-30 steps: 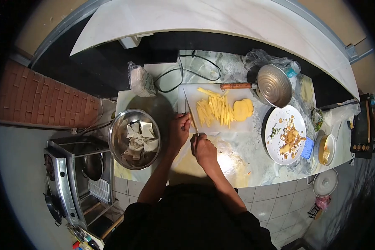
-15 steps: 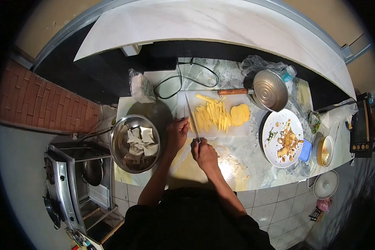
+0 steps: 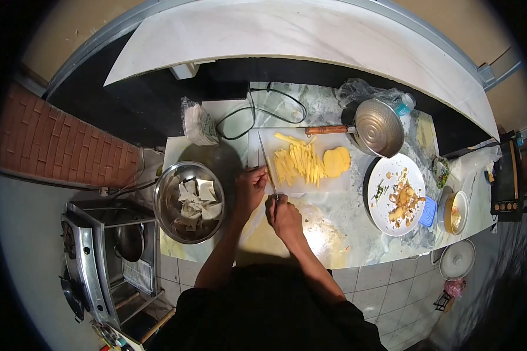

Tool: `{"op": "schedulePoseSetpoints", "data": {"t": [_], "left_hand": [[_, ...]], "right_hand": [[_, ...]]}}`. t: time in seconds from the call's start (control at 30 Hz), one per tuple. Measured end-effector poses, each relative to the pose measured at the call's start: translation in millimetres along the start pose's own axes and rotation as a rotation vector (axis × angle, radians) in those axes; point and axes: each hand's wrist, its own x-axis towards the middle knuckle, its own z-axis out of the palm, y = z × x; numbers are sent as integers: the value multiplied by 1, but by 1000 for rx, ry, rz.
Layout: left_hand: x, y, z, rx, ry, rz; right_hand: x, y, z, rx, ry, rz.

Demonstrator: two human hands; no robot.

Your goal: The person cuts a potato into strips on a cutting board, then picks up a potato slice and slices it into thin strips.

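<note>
My right hand [image 3: 285, 217] is wrapped round the handle of a kitchen knife [image 3: 267, 158], whose blade points away from me over the left part of a white cutting board [image 3: 341, 184]. My left hand [image 3: 250, 187] is closed just left of the blade, its fingertips on a thin yellow potato piece [image 3: 269, 171] mostly hidden by fingers and knife. Right of the blade lies a heap of cut potato strips [image 3: 299, 162]. Beside the strips, at the board's right, rests a small stack of round-edged potato slices [image 3: 336, 162].
A steel bowl [image 3: 164, 221] with white wrapper-like pieces stands left. Behind the board lies a saucepan [image 3: 379, 128], its wooden handle reaching over the board's back edge. Right are a white plate [image 3: 382, 217] of peelings, a blue lid [image 3: 428, 212] and a tub [image 3: 459, 205]. A black cable [image 3: 304, 108] loops behind.
My right hand and the knife handle have shifted slightly left, towards my left hand. The potato strips and slices lie as before.
</note>
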Motion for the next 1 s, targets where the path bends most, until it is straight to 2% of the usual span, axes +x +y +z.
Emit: {"op": "schedulePoseSetpoints", "data": {"t": [0.13,0.23,0.33,0.5,0.6,0.73,0.8,0.93,1.0], "left_hand": [[-2,-15,4,-84,-31,-89],[-2,-21,7,-85,-52,-38],[-3,-19,8,-146,28,-15],[0,-30,7,-40,-74,39],[-1,-28,9,-151,-42,18],[-1,-11,1,-112,-37,32],[-1,-17,4,-140,-101,-96],[0,-28,8,-138,-15,4],[2,-21,2,-9,-91,-3]], "right_hand": [[1,2,3,-21,12,-16],[0,4,5,-53,24,-35],[1,3,6,-76,27,-38],[3,-6,7,-116,-6,40],[3,-3,14,-228,-17,45],[7,-3,7,-116,-49,96],[8,0,0,-59,-61,107],[3,9,-8,21,-2,50],[3,17,-10,58,30,36]]}}
